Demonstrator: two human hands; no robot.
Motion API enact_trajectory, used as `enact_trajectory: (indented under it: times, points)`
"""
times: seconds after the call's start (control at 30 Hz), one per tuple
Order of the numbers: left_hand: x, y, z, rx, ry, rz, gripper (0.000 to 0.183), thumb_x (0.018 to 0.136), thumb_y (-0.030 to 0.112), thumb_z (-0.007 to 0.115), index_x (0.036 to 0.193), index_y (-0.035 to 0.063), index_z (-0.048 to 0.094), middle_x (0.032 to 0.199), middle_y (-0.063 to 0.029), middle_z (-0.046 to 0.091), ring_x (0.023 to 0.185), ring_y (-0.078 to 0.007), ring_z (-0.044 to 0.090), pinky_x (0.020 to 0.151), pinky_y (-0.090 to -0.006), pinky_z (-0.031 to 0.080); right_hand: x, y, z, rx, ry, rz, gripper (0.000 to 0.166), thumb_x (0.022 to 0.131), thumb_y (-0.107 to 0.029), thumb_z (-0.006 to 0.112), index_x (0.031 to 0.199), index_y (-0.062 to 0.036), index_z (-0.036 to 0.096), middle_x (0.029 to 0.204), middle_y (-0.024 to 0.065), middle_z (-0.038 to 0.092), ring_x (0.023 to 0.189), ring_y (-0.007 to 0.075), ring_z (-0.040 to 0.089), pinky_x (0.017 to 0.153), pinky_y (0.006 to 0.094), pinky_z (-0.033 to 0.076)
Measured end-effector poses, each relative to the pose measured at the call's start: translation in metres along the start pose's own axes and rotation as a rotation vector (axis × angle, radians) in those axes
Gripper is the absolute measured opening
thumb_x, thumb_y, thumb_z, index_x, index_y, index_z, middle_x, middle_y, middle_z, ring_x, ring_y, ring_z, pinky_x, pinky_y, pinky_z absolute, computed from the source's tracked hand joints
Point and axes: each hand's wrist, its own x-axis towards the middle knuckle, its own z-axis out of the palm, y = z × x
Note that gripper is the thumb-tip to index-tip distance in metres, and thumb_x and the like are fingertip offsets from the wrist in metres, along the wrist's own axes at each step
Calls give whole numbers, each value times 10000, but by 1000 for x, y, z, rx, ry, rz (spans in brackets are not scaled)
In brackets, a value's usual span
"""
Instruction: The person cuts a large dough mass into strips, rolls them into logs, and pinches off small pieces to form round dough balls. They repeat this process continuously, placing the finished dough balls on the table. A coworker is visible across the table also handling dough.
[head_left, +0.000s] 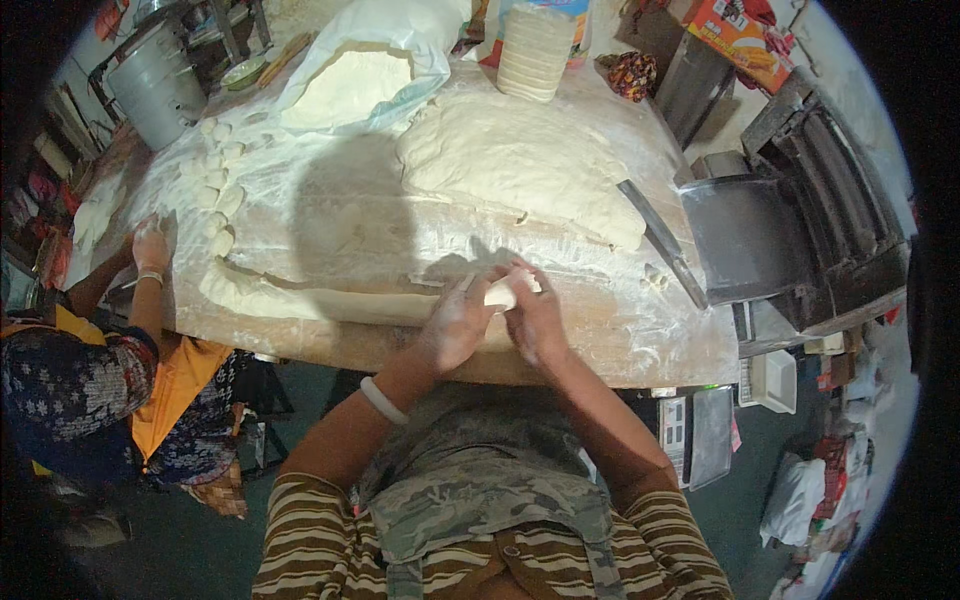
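A long rope of dough (322, 304) lies along the near side of a floured wooden table (600, 367). Its right end runs into my left hand (459, 319), which is closed around it. My right hand (534, 315) grips the pale dough end (504, 294) between the two hands, its fingers touching those of my left. Beyond my hands spreads a large, flat mass of dough (510, 165). Small dough pieces (217, 199) form an uneven line at the left, near the rope's far end. A long, narrow metal blade (660, 241) rests beside the mass, at its right.
An open bag of flour (352, 86) and a stack of pale rounds (534, 56) stand at the back. A metal pot (157, 90) is at the upper left. A co-worker's hand (151, 247) touches the table's left side. A dark metal appliance (750, 232) adjoins the right edge.
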Motion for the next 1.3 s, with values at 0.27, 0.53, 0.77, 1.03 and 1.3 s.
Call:
enact_trajectory:
  times: [0.27,0.53,0.77,1.03,1.3]
  points:
    - [-7,4,3,1016,-7,84,587,891,111,614,1415,-108,466,1335,-272,587,1242,-394,586,1078,-462,472,4,15,15,-184,-15,-155,188,966,-13,707,1105,-80,600,1037,62,694,906,147,653,788,296,541]
    - [4,1,33,1304,147,74,337,899,145,589,1180,-37,629,1101,-212,617,1027,-401,606,967,-563,469,12,-7,37,59,245,-116,176,987,-142,715,1111,-95,599,896,41,670,635,102,574,537,265,477]
    - [-1,-14,1,-18,36,278,390,1038,317,599,1340,72,564,1200,-84,647,1087,-218,630,931,-364,526,-1,-31,104,-190,-111,86,704,1055,-450,610,1539,-18,336,1313,188,535,992,207,656,827,350,604]
    - [-35,19,-71,1039,-24,87,439,954,201,667,1299,-36,537,1214,-243,613,1149,-437,568,1021,-527,440,27,-24,54,-341,-94,-1,608,1078,-416,570,1455,48,465,1395,195,577,1281,264,571,1062,382,515]
    - [-29,14,-57,746,118,117,473,924,152,692,1322,-44,528,1206,-293,612,1125,-487,577,1002,-565,452,3,39,56,-171,-133,38,212,963,-82,741,1143,-35,639,1073,94,722,956,175,688,800,300,576]
